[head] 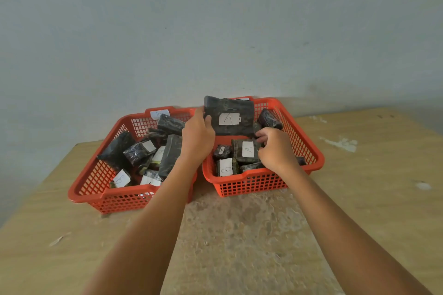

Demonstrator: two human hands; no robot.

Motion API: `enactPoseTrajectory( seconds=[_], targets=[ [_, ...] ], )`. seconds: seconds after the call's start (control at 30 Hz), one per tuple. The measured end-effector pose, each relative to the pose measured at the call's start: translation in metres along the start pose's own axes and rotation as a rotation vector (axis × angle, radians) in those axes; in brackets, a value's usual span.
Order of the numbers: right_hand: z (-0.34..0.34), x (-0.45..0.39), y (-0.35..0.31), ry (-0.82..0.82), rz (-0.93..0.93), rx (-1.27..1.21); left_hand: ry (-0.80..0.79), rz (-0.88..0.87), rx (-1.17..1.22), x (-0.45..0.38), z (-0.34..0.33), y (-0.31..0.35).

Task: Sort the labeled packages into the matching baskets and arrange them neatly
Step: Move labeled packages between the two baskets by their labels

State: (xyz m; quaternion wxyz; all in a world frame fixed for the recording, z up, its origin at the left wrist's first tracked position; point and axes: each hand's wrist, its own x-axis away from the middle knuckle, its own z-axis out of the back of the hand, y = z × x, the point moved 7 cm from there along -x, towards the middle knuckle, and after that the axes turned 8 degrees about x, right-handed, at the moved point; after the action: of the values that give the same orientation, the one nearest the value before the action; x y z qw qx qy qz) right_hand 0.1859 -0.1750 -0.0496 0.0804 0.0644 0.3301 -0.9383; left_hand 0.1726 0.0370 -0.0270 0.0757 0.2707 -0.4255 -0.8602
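Gripping an A package (229,115) upright, left hand (197,137) fingers curl round its edge; right hand (275,151) fingers pinch another package (247,150) below, in the basket (311,151).

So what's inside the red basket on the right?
The right basket holds dark wrapped packages: one labeled A, one marked 6 or b, and small ones. The left hand holds up a big A package, hiding what's behind it.

I count two red baskets (263,184) on one bench (359,187), two hands (197,136), and two packages (230,115) clearly marked A; the heaped rest I can't count reliably.
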Motion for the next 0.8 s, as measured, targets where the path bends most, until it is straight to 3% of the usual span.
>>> enactPoseTrajectory(
  seconds=[0.13, 0.3, 0.53, 0.67, 0.8],
  targets=[
    [0.004, 0.002, 0.002, 0.107, -0.017, 0.024, -0.06, -0.08, 0.0, -0.019, -0.013, 0.006],
    [0.003, -0.001, 0.008, 0.113, -0.076, 0.022, -0.159, -0.157, -0.303, -0.028, -0.041, -0.006],
    [-0.002, -0.003, 0.011, 0.069, -0.094, 0.064, -0.267, -0.032, -0.759, -0.025, -0.051, -0.027],
    [-0.001, -0.004, 0.011, 0.086, -0.086, 0.06, -0.222, -0.08, -0.655, -0.029, -0.048, -0.021],
    [-0.004, -0.006, 0.014, 0.052, -0.108, 0.008, -0.276, -0.037, -0.854, -0.026, -0.054, -0.028]
  ],
)
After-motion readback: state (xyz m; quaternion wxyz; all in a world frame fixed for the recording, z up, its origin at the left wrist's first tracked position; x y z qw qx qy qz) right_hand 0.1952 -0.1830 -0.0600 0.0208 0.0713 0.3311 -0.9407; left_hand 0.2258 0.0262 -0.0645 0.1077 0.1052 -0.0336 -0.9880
